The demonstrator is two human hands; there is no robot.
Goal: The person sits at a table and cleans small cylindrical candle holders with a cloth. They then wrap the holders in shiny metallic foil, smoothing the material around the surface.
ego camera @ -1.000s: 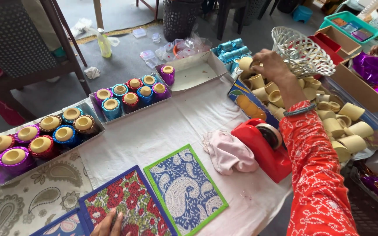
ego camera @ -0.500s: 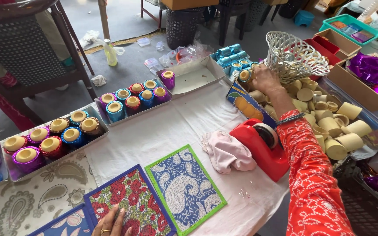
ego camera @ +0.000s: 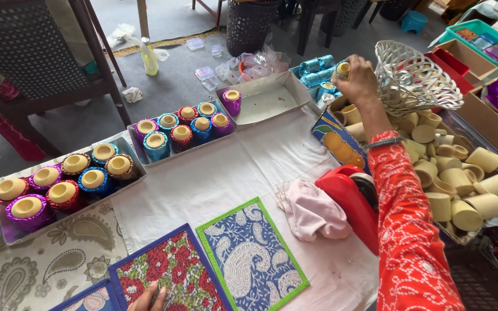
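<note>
The right hand (ego camera: pixel 355 78) pinches a small foil-wrapped cup (ego camera: pixel 342 69) by its sides above the far edge of the table (ego camera: pixel 226 178), and it looks light, stiff and slippery, while the left hand (ego camera: pixel 148 298) rests flat on a floral mat (ego camera: pixel 171 270).
</note>
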